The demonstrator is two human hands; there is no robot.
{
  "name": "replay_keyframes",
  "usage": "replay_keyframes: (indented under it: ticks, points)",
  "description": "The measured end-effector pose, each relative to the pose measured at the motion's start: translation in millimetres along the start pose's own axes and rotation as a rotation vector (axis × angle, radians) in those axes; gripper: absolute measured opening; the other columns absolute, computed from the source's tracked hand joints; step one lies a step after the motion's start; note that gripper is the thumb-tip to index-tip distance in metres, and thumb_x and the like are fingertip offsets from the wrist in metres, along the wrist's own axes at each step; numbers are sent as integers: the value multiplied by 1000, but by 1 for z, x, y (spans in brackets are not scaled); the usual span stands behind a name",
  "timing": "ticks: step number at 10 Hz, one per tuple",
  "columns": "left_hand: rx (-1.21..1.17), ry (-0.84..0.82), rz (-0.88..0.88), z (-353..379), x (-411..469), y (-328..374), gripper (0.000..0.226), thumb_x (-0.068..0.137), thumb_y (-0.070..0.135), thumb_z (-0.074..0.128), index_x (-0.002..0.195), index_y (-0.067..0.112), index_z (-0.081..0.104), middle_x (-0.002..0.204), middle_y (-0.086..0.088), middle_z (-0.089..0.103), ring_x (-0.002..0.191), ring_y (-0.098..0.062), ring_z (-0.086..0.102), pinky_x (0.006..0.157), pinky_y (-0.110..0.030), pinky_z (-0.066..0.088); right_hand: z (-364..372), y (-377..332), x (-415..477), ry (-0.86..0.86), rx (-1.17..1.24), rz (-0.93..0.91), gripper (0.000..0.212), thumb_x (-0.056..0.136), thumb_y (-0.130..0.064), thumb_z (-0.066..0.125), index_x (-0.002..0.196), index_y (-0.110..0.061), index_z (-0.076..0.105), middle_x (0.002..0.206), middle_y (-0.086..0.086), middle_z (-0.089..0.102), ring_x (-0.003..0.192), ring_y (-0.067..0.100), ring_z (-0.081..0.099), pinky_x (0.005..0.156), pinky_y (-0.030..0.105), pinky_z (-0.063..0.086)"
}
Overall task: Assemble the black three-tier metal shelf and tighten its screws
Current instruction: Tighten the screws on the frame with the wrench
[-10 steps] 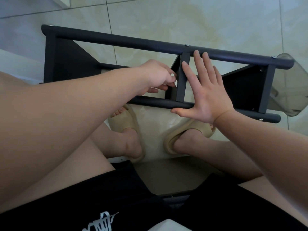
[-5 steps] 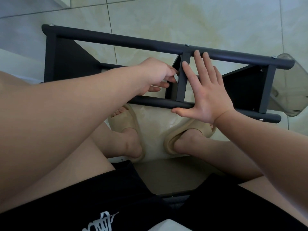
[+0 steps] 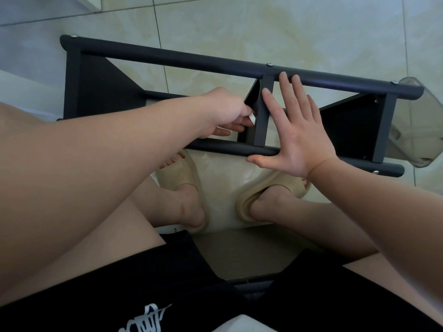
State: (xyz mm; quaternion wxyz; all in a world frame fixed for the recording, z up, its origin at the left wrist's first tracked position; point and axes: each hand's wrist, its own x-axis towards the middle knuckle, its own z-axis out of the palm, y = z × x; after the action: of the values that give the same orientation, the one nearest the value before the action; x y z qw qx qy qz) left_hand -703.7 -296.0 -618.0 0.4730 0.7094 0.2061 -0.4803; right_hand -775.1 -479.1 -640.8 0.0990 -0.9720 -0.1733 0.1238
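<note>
**Hands split the work: one grips, one braces**

Left hand reaches in between the rails of the black metal shelf, which lies on its side on the tiled floor. Its fingers curl round a small pale object, pinched against the left face of the middle crossbar. Whether that is a key or a fastener is too small to tell. It is probably there to work a joint on this crossbar.

Right hand lies flat with straight, spread fingers. Its thumb runs along the near rail and its fingertips touch the far rail, seemingly to keep the frame from shifting during turning.

Room for the left hand is tight, with rails above and below it, the crossbar just to its right and a dark panel behind. Open floor lies beyond the far rail. At the right end a clear plastic container sits just beside the frame, so sliding the shelf that way looks blocked.
</note>
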Motion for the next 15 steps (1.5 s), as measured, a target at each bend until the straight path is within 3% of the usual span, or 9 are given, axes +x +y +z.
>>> replay_keyframes:
  ticks: [1, 3, 5, 9, 12, 15]
  points:
    - [-22, -35, -38, 1, 0, -2, 16, 102, 23, 50, 102, 19, 65, 73, 10, 76, 86, -8, 69, 80, -30, 49, 0, 0, 0, 0, 1, 0, 120, 74, -89, 47, 162, -16, 13, 169, 17, -3, 156, 38, -5, 122, 61, 15]
    - [28, -51, -50, 0, 1, 0, 16, 103, 22, 48, 99, 19, 63, 71, 10, 75, 93, -9, 67, 87, -33, 47, -1, -1, 0, -7, -2, 6, 120, 73, -89, 47, 163, -16, 12, 169, 17, -4, 156, 39, -5, 122, 61, 14]
    - [103, -30, -29, -1, 1, 2, 18, 103, 22, 47, 105, 18, 65, 65, 13, 72, 87, -6, 65, 78, -33, 43, -1, -1, 0, -7, -2, 4, 119, 74, -89, 46, 163, -17, 13, 169, 17, -3, 156, 39, -5, 122, 61, 13]
    - [181, -58, -3, -5, 1, 1, 20, 103, 17, 46, 92, 20, 62, 81, 8, 72, 93, -11, 64, 89, -34, 46, -1, 0, 0, -2, -8, 1, 120, 74, -89, 46, 163, -16, 12, 169, 18, -3, 156, 39, -5, 122, 61, 14]
    - [284, -96, 17, -10, -1, 0, 22, 104, 15, 45, 90, 21, 61, 84, 8, 70, 91, -10, 61, 80, -30, 45, -1, -1, 0, -8, -10, 5, 120, 73, -89, 46, 163, -17, 12, 169, 17, -3, 156, 38, -6, 122, 61, 14]
    - [363, -134, 32, -14, -3, -5, 25, 104, 13, 46, 88, 24, 61, 88, 10, 69, 98, -11, 61, 81, -29, 44, -1, -1, -1, 3, -15, -1, 119, 75, -90, 44, 163, -17, 10, 169, 17, -4, 156, 38, -6, 123, 61, 13]
